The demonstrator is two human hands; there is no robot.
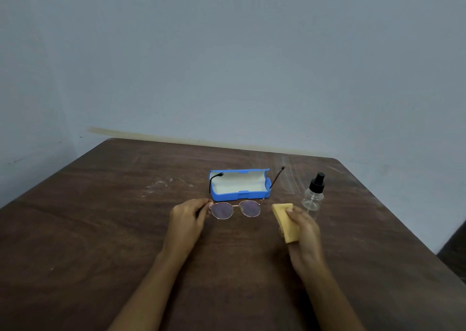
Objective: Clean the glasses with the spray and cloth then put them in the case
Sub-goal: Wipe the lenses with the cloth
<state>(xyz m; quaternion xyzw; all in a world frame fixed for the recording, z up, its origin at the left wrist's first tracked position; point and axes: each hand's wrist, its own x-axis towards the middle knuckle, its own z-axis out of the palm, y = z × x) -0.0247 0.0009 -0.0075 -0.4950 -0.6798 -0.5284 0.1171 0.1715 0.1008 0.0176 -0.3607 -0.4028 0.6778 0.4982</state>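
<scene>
Round thin-framed glasses (235,209) are held over the brown table, lenses facing me, temples unfolded and pointing away. My left hand (189,217) pinches them at their left hinge. My right hand (303,227) grips a folded yellow cloth (285,221), a little to the right of the glasses and apart from them. A blue case (239,184) lies open just behind the glasses, its pale lining showing. A clear spray bottle (314,194) with a black nozzle stands upright to the right of the case, right behind my right hand.
The wooden table (100,230) reaches to a pale wall at the back. Its right edge falls away near the spray bottle. Faint white scuffs mark the wood left of the case.
</scene>
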